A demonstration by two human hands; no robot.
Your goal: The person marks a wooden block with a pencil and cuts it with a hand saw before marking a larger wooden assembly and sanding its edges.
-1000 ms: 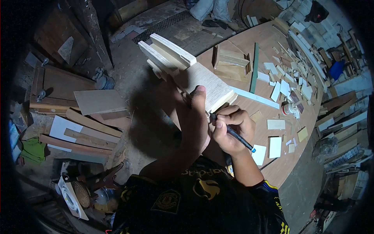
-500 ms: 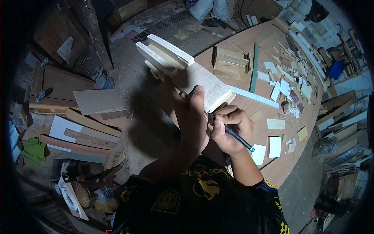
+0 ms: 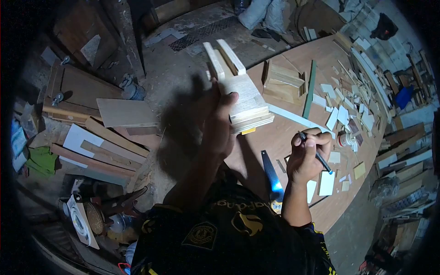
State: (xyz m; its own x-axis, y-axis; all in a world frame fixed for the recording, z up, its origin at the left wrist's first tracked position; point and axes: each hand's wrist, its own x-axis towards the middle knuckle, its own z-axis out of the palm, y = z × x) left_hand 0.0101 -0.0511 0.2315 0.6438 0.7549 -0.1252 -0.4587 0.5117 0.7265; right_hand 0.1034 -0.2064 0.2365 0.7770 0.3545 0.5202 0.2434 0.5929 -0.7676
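Note:
My left hand (image 3: 219,121) grips a pale wooden piece (image 3: 245,97) from its left side, thumb on the top face. Two parallel raised strips (image 3: 224,57) stand at its far end, and its near edge looks layered. A bit of something yellow (image 3: 249,131) shows below that edge. To the right, apart from the wood, my right hand (image 3: 309,153) is closed around a dark pen-like tool (image 3: 323,162) with a blue end. A handsaw (image 3: 271,172) lies on the table between my forearms.
The wooden table (image 3: 256,158) bears a small wooden assembly (image 3: 284,82), a green strip (image 3: 310,89), a long white strip (image 3: 298,118), a white container (image 3: 347,140) and several offcuts. Boards (image 3: 126,112) lie at the left.
My right hand with the pen-like tool has moved right, away from the wood. The wooden piece has turned and its strips now point more directly away. The handsaw has come into view.

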